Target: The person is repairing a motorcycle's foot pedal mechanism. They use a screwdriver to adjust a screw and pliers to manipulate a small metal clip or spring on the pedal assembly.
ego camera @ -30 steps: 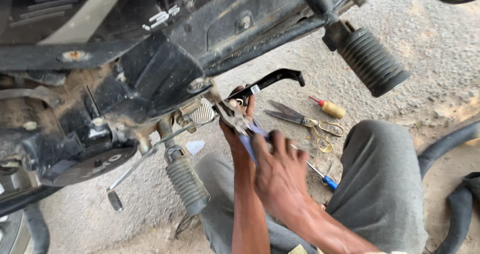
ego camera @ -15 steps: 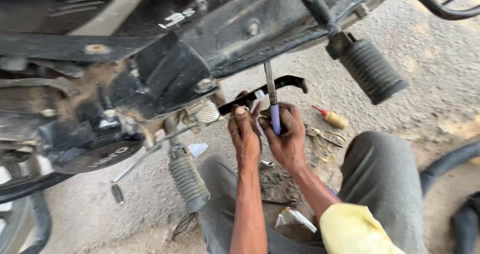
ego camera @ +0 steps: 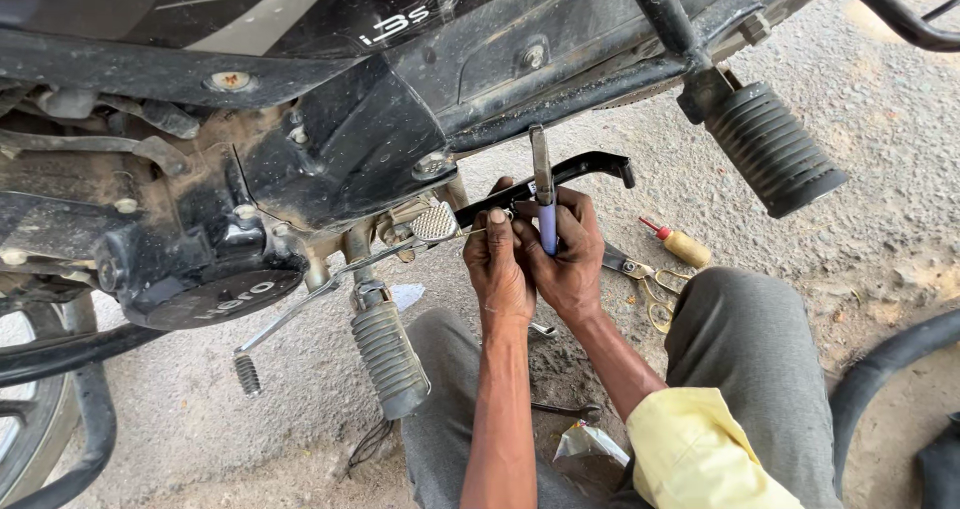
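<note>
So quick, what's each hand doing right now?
Left hand: closed on the black lever.
Right hand: closed, holding the blue-handled tool upright.

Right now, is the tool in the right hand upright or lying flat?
Upright. The blue-handled tool stands nearly vertical in the right hand, its metal end pointing up toward the black lever.

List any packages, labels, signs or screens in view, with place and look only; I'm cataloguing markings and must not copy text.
Side-panel marking: top centre on the motorcycle's dark bodywork, small pale characters beside grey stripes.
Engine-cover lettering: left, on the round black cover, raised letters, dusty.
Crumpled wrapper: on the ground between the person's knees, shiny silver with some colour.
No signs or screens show.
</note>
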A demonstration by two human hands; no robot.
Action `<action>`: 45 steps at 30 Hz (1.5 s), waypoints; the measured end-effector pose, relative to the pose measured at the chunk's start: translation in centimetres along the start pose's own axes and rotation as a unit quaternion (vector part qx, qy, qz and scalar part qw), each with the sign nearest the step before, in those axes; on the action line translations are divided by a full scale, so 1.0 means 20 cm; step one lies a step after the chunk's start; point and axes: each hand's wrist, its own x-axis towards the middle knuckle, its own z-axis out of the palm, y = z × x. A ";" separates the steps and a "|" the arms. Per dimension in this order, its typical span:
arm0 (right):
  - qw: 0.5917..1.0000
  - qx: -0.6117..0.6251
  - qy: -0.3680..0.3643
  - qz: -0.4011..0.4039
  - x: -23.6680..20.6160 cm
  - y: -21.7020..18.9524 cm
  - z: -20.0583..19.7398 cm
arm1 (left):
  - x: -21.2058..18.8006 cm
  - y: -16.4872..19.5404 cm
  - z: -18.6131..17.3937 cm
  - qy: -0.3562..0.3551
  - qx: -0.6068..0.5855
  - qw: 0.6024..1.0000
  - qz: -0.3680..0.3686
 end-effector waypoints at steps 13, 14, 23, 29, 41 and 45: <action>0.976 0.000 -0.189 -0.111 0.15 0.07 -0.09 | 0.05 -0.06 -0.15 -0.001 -0.008 1.000 -0.019; 0.974 0.000 -0.201 -0.100 0.15 0.07 -0.08 | 0.04 -0.06 -0.15 0.006 -0.006 1.000 -0.014; 0.984 -0.024 -0.148 -0.101 0.13 0.04 -0.06 | -0.02 -0.16 -0.14 0.037 -0.025 0.992 0.116; 0.981 -0.032 -0.181 -0.070 0.14 -0.02 -0.10 | -0.05 -0.12 -0.07 0.120 0.000 0.991 0.065; 0.984 -0.060 -0.158 -0.052 0.10 -0.11 -0.12 | -0.02 -0.01 -0.08 0.032 -0.046 0.992 0.115; 0.964 -0.210 -0.119 -0.113 -0.08 -0.21 -0.29 | -0.01 0.00 -0.08 0.036 -0.038 0.993 0.101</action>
